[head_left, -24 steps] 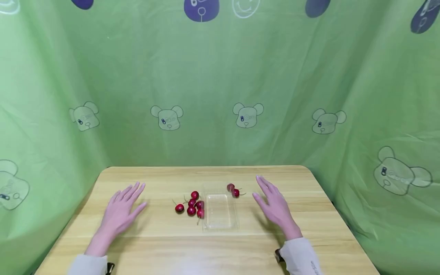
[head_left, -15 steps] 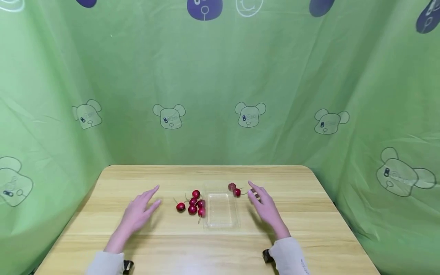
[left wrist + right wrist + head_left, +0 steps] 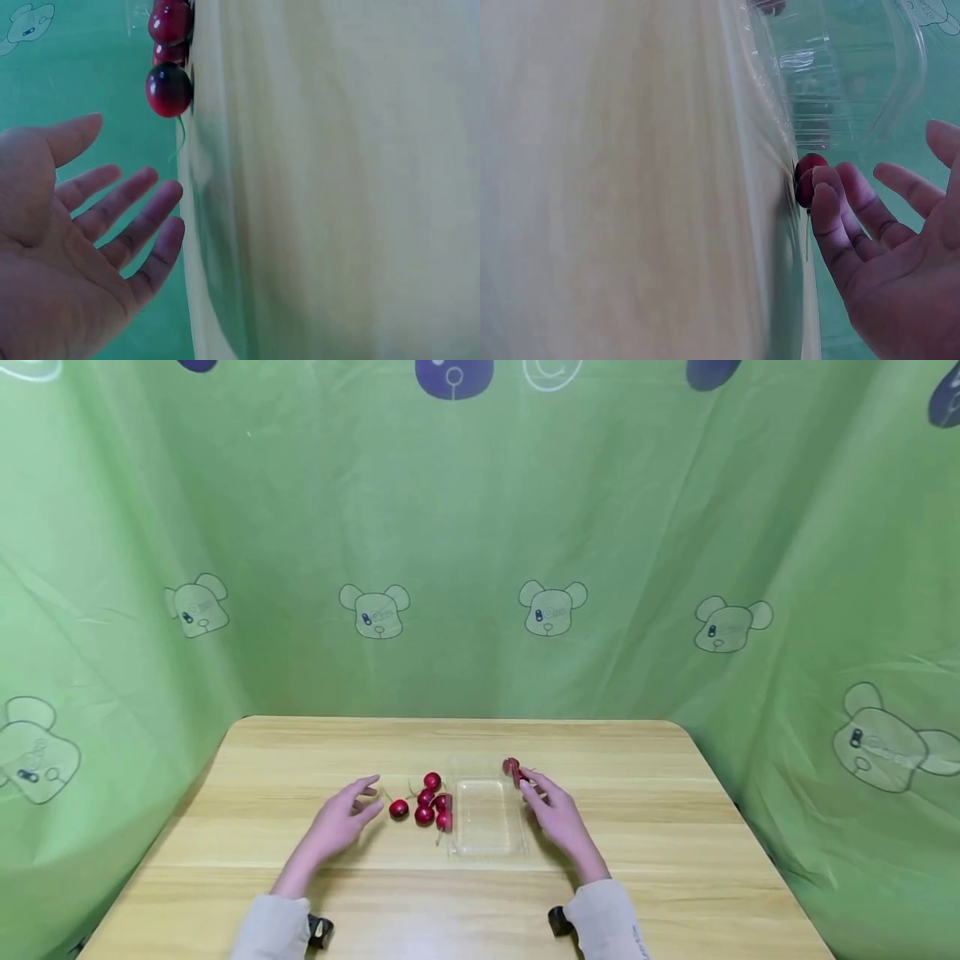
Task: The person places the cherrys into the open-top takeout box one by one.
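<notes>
A clear plastic box (image 3: 487, 853) stands mid-table with several dark red cherries heaped by its left side. One cherry (image 3: 399, 810) lies slightly apart, nearest my left hand (image 3: 337, 823). That hand hovers with loosely bent, spread fingers and holds nothing; in the left wrist view a gap shows between its fingertips (image 3: 171, 196) and the stemmed cherry (image 3: 169, 90). At the box's far right corner, two cherries (image 3: 511, 767) lie close together. My right hand (image 3: 557, 818) is beside them, fingers apart; whether a fingertip touches the nearer cherry (image 3: 805, 191) I cannot tell.
The light wooden table (image 3: 645, 827) has rounded far corners. A green curtain (image 3: 450, 527) printed with bear heads surrounds its back and sides. Dark bands (image 3: 559, 922) sit at both wrists, by pale sleeves.
Both hands have moved inward, the left toward the cherry group and the right to the pair beside the box. Their fingers are more bent than before. The cherries and box stay put.
</notes>
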A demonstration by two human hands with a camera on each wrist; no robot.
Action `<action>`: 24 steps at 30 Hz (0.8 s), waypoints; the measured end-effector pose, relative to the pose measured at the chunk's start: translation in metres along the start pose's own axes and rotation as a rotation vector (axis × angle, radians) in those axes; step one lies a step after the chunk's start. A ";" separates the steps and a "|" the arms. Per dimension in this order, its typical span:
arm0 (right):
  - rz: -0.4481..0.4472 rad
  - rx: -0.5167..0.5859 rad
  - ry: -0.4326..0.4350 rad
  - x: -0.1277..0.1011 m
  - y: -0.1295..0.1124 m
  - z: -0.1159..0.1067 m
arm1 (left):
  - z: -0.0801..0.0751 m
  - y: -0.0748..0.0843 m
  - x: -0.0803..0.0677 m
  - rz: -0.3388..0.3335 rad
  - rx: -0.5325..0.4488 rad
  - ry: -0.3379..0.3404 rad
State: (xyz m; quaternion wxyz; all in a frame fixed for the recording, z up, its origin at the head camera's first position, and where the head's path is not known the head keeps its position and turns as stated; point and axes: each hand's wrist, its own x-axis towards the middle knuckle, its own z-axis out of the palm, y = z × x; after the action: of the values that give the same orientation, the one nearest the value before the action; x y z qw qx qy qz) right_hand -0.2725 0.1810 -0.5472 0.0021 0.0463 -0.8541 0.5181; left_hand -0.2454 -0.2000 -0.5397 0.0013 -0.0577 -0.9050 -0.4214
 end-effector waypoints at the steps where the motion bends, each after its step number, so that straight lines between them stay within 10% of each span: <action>1: 0.006 0.001 -0.004 0.000 0.000 0.001 | 0.001 0.001 0.001 -0.003 0.005 -0.001; 24: 0.034 0.221 -0.155 0.005 -0.002 0.005 | 0.004 0.005 0.034 -0.077 0.038 -0.068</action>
State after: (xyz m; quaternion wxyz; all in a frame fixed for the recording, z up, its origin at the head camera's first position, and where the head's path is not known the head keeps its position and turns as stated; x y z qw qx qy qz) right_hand -0.2766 0.1750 -0.5480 -0.0777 0.0717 -0.7900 0.6039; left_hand -0.2788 -0.1904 -0.5368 -0.0447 -0.0370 -0.9140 -0.4015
